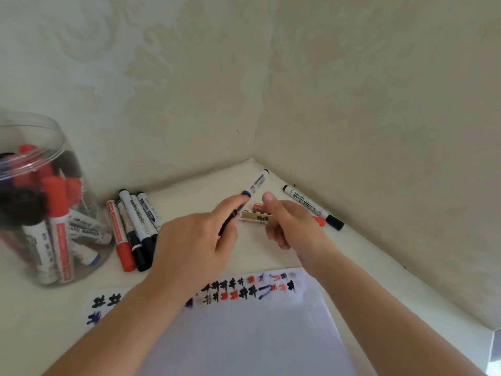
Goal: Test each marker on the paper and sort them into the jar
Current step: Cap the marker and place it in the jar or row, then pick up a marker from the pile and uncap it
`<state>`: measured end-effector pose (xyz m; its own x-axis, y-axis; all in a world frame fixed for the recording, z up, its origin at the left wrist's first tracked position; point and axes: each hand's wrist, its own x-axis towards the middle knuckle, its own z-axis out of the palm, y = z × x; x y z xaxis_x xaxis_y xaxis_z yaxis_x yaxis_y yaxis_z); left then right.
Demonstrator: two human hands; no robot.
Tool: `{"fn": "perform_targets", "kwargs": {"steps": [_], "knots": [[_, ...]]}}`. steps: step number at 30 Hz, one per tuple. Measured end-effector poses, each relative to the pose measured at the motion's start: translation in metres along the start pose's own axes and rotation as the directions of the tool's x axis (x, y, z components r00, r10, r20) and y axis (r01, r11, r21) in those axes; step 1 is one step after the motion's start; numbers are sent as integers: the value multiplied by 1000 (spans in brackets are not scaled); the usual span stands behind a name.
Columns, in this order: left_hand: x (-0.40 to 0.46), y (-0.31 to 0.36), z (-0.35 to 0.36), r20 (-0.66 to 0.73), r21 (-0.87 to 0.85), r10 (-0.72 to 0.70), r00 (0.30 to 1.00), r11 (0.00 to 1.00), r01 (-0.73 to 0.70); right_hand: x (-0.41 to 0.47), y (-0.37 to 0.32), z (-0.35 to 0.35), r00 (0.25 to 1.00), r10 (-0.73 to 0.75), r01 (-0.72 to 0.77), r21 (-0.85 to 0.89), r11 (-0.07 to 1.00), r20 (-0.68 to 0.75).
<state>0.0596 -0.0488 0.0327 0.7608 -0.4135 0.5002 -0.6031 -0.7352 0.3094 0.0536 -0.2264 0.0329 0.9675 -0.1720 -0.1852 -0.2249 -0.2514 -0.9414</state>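
Observation:
My left hand [189, 240] pinches a white-bodied marker [254, 184] by its black end, its other end pointing toward the wall corner. Just to the right, my right hand [291, 223] hovers with fingers curled and thumb out, and nothing shows in it. Under it lies a red marker [253, 217] on the table. A clear plastic jar [90, 213] at the left holds several red, black and blue markers. The white paper [244, 335] in front carries rows of black, red and blue test marks.
Several red and black markers [132, 229] lie side by side between the jar and my left hand. One black-capped marker [311, 207] lies along the right wall. Two patterned walls [352, 104] meet at the table's far corner.

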Motion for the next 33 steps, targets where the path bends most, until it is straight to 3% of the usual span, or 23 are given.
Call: {"fn": "perform_targets", "kwargs": {"steps": [3, 7, 13, 19, 22, 27, 28, 29, 31, 33], "knots": [[4, -21, -7, -144, 153, -171, 975, 969, 193, 12, 6, -7, 984, -111, 87, -172, 981, -140], [1, -40, -4, -87, 341, -362, 928, 864, 370, 17, 25, -11, 937, -292, 189, -428, 884, -190], [1, -48, 18, 87, 424, -301, 950, 874, 238, 16, 40, -8, 897, -437, 262, -725, 637, -60], [0, -44, 21, 41, 426, -289, 956, 871, 245, 21, 39, -8, 830, -557, 234, -910, 341, 5], [0, -37, 22, -14, 326, -174, 985, 930, 169, 27, 36, -11, 832, -548, 232, -953, 195, 90], [-3, -11, 30, 124, 131, 51, 991, 989, -67, 25, 31, -14, 830, -500, 291, -957, 8, 248], [-4, -6, 30, 132, 81, 72, 989, 993, -84, 22, 29, -16, 832, -492, 299, -954, 13, 254], [-5, -2, 31, 131, 12, 74, 989, 997, -76, 18, 28, -18, 826, -517, 311, -946, 87, 224], [-7, 7, 30, 118, -173, 40, 992, 985, -19, 2, 25, -22, 809, -586, 356, -824, 441, 36], [-11, 18, 29, 143, -336, 56, 988, 942, -5, -21, 22, -22, 868, -491, 400, -477, 783, -77]]}}
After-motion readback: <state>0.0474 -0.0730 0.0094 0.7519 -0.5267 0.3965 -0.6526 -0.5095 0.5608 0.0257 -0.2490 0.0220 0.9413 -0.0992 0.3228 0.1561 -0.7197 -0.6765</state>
